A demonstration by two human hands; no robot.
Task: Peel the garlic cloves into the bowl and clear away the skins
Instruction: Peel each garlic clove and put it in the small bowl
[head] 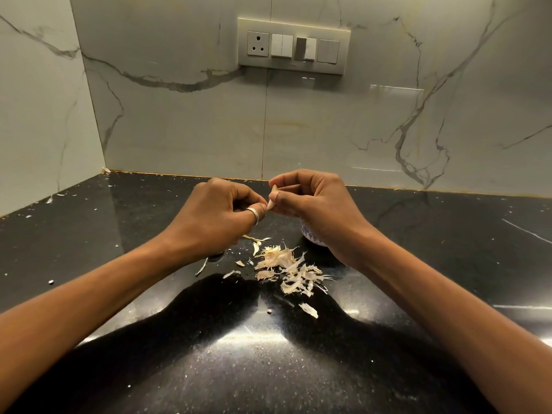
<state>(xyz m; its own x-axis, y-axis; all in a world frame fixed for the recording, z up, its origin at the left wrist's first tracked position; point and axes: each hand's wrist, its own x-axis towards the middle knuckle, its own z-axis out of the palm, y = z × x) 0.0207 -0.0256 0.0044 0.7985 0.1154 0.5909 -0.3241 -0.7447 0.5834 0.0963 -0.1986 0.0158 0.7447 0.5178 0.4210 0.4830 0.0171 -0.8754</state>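
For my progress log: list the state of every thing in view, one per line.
Pale garlic clove: pinched between both hands.
Left hand: pinching clove's lower tip.
Right hand: pinching clove's upper part.
Papery garlic skins: scattered loose on black stone countertop.
Blue-patterned white bowl: mostly hidden beneath right hand.

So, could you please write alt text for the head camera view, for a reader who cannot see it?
A garlic clove is pinched above a black counter, the left hand at its lower tip, the right hand higher up. Loose skins lie heaped on the counter below, and a patterned bowl shows partly under the right hand.
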